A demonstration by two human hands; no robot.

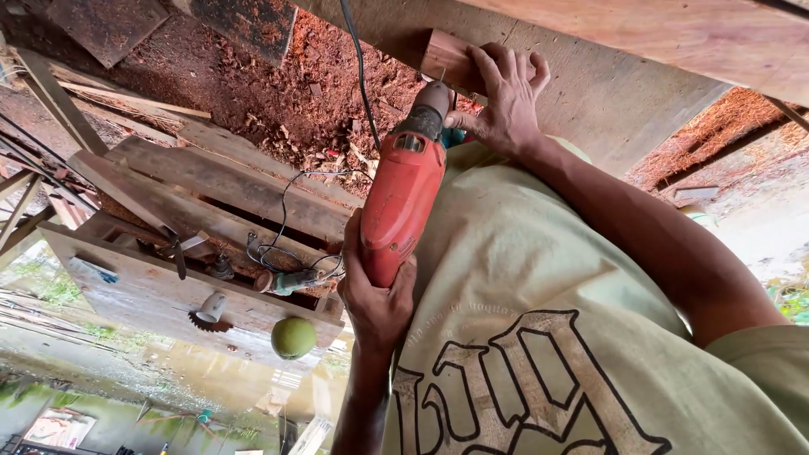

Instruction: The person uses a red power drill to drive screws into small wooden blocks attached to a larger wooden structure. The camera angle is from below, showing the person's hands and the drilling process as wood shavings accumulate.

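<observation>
My left hand [375,295] is wrapped around the handle of a red electric drill [403,198]. The drill points up at a small wooden block [447,59]. That block lies against a wide pale plank [590,84]. My right hand [506,93] grips the block and holds it to the plank, its thumb beside the drill's grey chuck [431,101]. The drill bit's tip is hidden at the block. My light yellow-green shirt [539,320] fills the lower right.
A black cable [358,67] runs from the drill across ground covered in reddish sawdust [278,93]. A rough wooden bench [194,194] at left carries a saw blade [202,322], a small power tool [286,281] and a green round object [293,337]. Loose boards lie around.
</observation>
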